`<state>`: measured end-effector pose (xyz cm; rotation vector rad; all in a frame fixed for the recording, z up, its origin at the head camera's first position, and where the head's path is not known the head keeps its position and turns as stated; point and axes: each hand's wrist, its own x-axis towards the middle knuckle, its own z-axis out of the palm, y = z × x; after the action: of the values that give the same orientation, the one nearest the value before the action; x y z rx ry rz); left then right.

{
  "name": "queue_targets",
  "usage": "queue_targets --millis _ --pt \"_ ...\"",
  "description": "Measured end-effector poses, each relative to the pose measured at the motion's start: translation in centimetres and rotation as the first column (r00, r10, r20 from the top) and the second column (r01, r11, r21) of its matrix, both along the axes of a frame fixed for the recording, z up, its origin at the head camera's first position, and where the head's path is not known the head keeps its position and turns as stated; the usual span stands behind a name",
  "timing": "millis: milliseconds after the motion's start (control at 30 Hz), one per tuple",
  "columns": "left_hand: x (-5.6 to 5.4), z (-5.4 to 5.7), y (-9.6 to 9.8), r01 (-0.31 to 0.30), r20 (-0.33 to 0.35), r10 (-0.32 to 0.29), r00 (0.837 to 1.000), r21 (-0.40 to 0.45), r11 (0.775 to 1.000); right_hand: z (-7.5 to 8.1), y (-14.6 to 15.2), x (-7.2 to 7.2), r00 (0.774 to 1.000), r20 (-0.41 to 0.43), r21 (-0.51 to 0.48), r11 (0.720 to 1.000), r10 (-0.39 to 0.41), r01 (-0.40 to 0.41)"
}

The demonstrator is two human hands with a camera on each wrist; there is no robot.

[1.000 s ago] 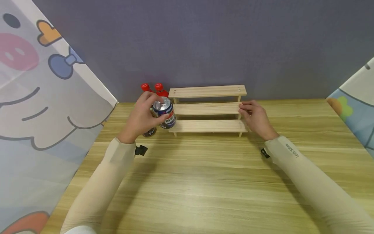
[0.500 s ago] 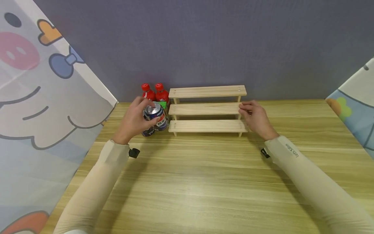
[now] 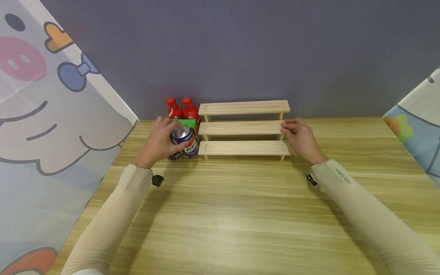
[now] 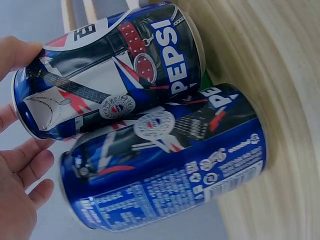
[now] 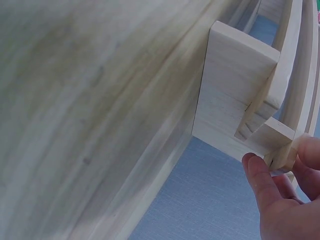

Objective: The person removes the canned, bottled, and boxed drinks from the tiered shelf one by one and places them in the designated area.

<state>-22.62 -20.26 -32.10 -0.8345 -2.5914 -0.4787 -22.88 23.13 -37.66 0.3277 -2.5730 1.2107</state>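
My left hand (image 3: 159, 143) grips a blue Pepsi can (image 3: 190, 147) by its top end, thumb on one side and fingers on the other. The can stands upright close to the table, left of the three-tier wooden shelf rack (image 3: 245, 148). A second Pepsi can (image 4: 165, 170) is right beside it in the left wrist view, mostly hidden behind the hand in the head view. My right hand (image 3: 302, 140) pinches the right end of the rack's middle board; in the right wrist view the thumb and fingers close around that board end (image 5: 284, 159).
Two red-capped bottles (image 3: 190, 110) stand by the back wall, left of the rack. In front of them is a green-topped box (image 3: 187, 122). Wood-grain table (image 3: 227, 214) stretches before the rack. Printed cartoon panels (image 3: 68, 126) flank both sides.
My left hand has carried the Pepsi can leftward and down from the rack's left end to beside the other can. The right hand stays on the middle board.
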Motion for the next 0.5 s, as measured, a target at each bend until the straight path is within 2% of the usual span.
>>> queue_targets --millis 200,500 --pt "-0.29 -0.72 -0.45 0.031 -0.006 -0.031 1.0 -0.017 0.999 -0.07 -0.02 -0.02 1.0 -0.002 0.004 1.0 0.008 -0.008" --pt "-0.19 -1.14 -0.71 0.01 0.03 -0.009 1.0 -0.049 0.999 -0.12 -0.09 0.04 1.0 0.003 0.007 1.0 0.01 -0.01"
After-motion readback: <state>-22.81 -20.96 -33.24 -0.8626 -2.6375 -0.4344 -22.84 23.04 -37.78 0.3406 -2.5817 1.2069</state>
